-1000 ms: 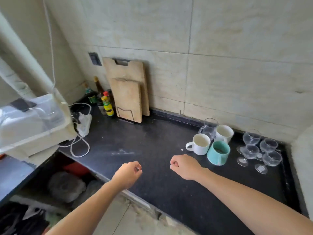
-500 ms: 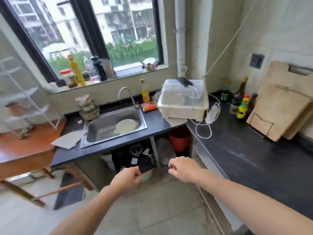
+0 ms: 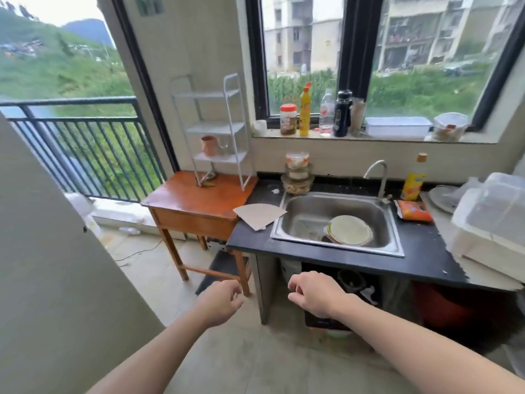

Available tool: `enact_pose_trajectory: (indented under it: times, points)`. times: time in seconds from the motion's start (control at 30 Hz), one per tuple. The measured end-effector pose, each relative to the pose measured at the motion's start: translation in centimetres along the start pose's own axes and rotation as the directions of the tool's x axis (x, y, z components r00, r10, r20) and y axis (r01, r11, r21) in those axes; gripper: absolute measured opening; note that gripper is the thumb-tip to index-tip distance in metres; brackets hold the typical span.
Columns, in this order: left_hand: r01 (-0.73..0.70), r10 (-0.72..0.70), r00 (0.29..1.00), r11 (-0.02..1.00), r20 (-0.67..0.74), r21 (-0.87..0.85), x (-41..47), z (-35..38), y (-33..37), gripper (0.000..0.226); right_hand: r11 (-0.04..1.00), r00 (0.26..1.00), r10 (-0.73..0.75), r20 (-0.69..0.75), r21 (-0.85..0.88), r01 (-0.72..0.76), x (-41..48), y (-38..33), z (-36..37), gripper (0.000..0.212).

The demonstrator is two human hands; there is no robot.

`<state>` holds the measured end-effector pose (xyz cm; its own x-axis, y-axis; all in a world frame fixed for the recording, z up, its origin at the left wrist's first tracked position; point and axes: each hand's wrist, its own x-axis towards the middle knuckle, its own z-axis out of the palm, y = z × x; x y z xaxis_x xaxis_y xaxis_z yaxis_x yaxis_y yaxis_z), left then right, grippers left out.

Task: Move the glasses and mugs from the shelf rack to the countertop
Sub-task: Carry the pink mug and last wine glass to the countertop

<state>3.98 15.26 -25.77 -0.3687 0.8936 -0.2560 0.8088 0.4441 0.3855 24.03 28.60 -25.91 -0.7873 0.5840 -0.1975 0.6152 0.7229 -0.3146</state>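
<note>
A white wire shelf rack [image 3: 216, 129] stands on a small brown wooden table [image 3: 199, 203] left of the sink. On its lowest shelf sit a terracotta mug [image 3: 209, 145] and, right beside it, a clear stemmed glass [image 3: 224, 145]. The two upper shelves look bare. My left hand [image 3: 220, 301] and my right hand [image 3: 312, 292] hang low over the floor, well short of the rack, fingers loosely curled and holding nothing. The black countertop [image 3: 420, 251] runs right of the sink.
A steel sink [image 3: 309, 223] holds a plate. A cardboard piece [image 3: 258, 216] lies at the counter's left end. Stacked food containers [image 3: 297, 173], bottles on the windowsill [image 3: 312, 115] and a white lidded box [image 3: 491, 223] are nearby. A railing [image 3: 79, 143] is at left.
My view has swung left from the countertop with the mugs and glasses, past the sink, to face the rack. Both hands stay empty in front of me.
</note>
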Motion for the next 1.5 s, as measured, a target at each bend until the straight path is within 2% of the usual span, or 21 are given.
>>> enact_pose_trajectory:
  times: [0.2, 0.4, 0.6, 0.7, 0.77, 0.97, 1.17, 1.27, 1.37, 1.5]
  points:
    - [0.123, -0.127, 0.988, 0.991, -0.083, -0.043, 7.6, -4.8, -5.4, 0.010, 0.990, 0.990, -0.138, 0.003, -0.005, 0.138, 13.4, -2.2, -2.0, 0.031]
    - [0.192, -0.206, 0.968, 0.976, -0.146, -0.099, 15.4, -10.4, -9.6, 0.018, 0.982, 0.982, -0.186, -0.003, 0.024, 0.186, 26.8, -3.5, -5.9, 0.033]
    - [0.254, -0.286, 0.947, 0.945, -0.145, -0.203, 20.6, -14.1, -14.8, 0.020, 0.956, 0.966, -0.258, 0.011, -0.143, 0.257, 37.0, -5.6, -8.9, 0.037]
    - [0.272, -0.309, 0.940, 0.935, -0.143, -0.229, 23.7, -15.6, -18.1, 0.020, 0.970, 0.970, -0.232, 0.074, -0.054, 0.236, 41.6, -7.6, -8.4, 0.037]
    - [0.269, -0.306, 0.942, 0.935, -0.141, -0.231, 26.2, -16.8, -20.4, 0.020, 0.977, 0.975, -0.214, 0.061, -0.012, 0.215, 44.8, -8.6, -7.8, 0.037]
    - [0.152, -0.182, 0.974, 0.966, -0.132, -0.209, 35.1, -22.5, -27.3, 0.021, 0.995, 0.993, -0.079, -0.092, 0.047, 0.083, 54.6, -10.5, -8.5, 0.040]
    - [0.072, -0.102, 0.987, 0.971, -0.122, -0.226, 43.9, -28.9, -32.1, 0.007, 0.972, 0.968, 0.137, -0.210, 0.217, -0.091, 62.3, -11.5, -10.5, 0.039]
    - [0.040, -0.081, 0.990, 0.944, -0.112, -0.328, 48.3, -30.7, -32.3, 0.008, 0.921, 0.928, 0.269, -0.257, 0.349, -0.171, 65.1, -11.0, -10.9, 0.039]
    - [0.050, -0.097, 0.993, 0.875, -0.073, -0.481, 52.6, -31.5, -31.7, 0.007, 0.845, 0.872, 0.398, -0.284, 0.485, -0.227, 68.4, -9.7, -11.4, 0.042]
    - [0.048, -0.100, 0.994, 0.789, -0.050, -0.613, 58.6, -32.2, -30.6, 0.010, 0.748, 0.807, 0.491, -0.329, 0.634, -0.196, 73.6, -7.9, -11.5, 0.052]
